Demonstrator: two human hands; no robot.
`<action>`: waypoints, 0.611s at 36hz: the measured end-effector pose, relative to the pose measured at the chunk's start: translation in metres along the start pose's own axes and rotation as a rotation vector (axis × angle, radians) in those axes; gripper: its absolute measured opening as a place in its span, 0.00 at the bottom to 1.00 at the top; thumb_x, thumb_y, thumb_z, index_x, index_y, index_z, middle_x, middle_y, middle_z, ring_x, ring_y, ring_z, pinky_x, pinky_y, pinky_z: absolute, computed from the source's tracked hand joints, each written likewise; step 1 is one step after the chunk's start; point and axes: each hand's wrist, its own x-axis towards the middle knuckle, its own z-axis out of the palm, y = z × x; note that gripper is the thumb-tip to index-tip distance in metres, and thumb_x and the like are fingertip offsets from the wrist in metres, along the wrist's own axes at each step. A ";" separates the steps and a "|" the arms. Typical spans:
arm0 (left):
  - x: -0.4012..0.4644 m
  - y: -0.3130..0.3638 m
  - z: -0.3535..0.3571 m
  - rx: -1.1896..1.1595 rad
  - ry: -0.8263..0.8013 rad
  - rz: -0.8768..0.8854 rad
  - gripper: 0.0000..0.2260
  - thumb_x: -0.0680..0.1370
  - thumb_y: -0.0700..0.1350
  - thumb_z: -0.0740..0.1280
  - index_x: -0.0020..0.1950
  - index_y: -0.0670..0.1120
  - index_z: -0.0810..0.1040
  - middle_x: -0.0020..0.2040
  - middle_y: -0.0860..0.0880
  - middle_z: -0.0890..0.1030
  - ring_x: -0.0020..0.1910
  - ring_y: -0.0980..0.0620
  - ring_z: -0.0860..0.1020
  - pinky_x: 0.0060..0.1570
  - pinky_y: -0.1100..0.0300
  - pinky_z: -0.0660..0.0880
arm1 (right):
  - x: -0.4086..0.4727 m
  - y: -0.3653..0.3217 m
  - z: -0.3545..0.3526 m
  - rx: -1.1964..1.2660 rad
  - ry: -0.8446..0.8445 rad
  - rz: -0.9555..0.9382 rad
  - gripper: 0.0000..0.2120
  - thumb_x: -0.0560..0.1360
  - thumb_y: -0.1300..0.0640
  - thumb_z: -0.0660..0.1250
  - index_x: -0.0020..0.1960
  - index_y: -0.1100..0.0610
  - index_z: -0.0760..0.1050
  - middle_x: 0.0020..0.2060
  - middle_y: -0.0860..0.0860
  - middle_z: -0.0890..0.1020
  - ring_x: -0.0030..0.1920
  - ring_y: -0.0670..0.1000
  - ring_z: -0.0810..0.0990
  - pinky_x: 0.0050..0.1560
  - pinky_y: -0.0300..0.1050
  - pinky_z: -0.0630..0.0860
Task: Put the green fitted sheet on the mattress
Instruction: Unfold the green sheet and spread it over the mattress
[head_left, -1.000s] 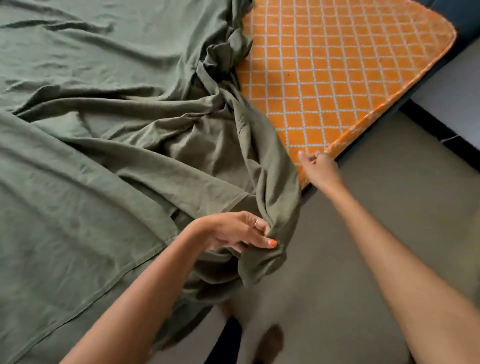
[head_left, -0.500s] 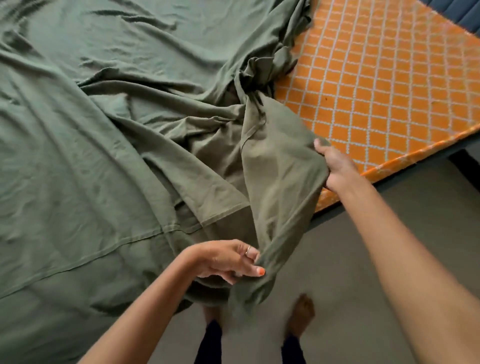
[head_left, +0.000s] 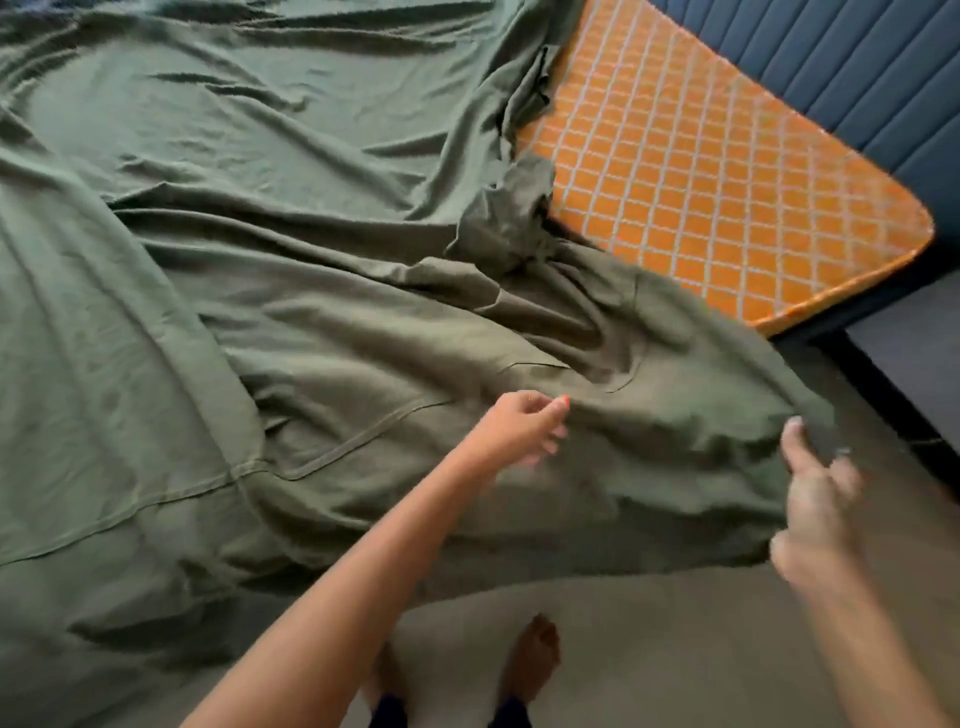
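The green fitted sheet (head_left: 260, 218) lies rumpled over most of the mattress (head_left: 701, 171), whose orange top with a white lattice shows bare at the upper right. One bunched fold sits at the edge of the bare area. My right hand (head_left: 815, 499), blurred, grips the sheet's near-right edge with the thumb on top and holds it out over the floor. My left hand (head_left: 524, 426) is over the middle of the spread flap with its fingers loosely curled. No fabric shows between them.
A blue padded headboard (head_left: 841, 67) runs behind the mattress at the upper right. A dark bed frame edge (head_left: 883, 384) and a pale surface lie to the right. My bare feet (head_left: 530, 654) stand on the grey floor (head_left: 649, 649) beside the bed.
My right hand has pulled the sheet's edge right and toward me, spreading the flap. My left hand has let go of the hanging fold and moved up over the flap.
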 end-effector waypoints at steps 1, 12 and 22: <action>0.002 0.006 0.007 0.004 0.018 -0.009 0.17 0.80 0.57 0.59 0.52 0.45 0.77 0.45 0.50 0.81 0.39 0.55 0.78 0.41 0.62 0.74 | -0.013 0.000 0.012 -0.020 -0.144 -0.017 0.19 0.68 0.38 0.72 0.49 0.51 0.79 0.50 0.48 0.84 0.50 0.51 0.82 0.52 0.50 0.78; 0.011 0.000 0.017 0.320 0.190 -0.005 0.08 0.76 0.47 0.68 0.51 0.43 0.79 0.45 0.51 0.81 0.48 0.51 0.80 0.41 0.61 0.75 | -0.056 0.019 0.063 -0.315 -0.724 -0.005 0.32 0.77 0.37 0.54 0.42 0.65 0.81 0.34 0.55 0.83 0.37 0.49 0.81 0.40 0.42 0.77; -0.016 -0.002 0.047 0.547 -0.036 0.174 0.12 0.77 0.48 0.68 0.52 0.40 0.77 0.51 0.42 0.81 0.53 0.46 0.78 0.47 0.57 0.72 | 0.045 -0.008 0.117 -0.677 -0.527 0.007 0.44 0.65 0.26 0.62 0.68 0.57 0.66 0.58 0.53 0.76 0.60 0.53 0.75 0.60 0.47 0.72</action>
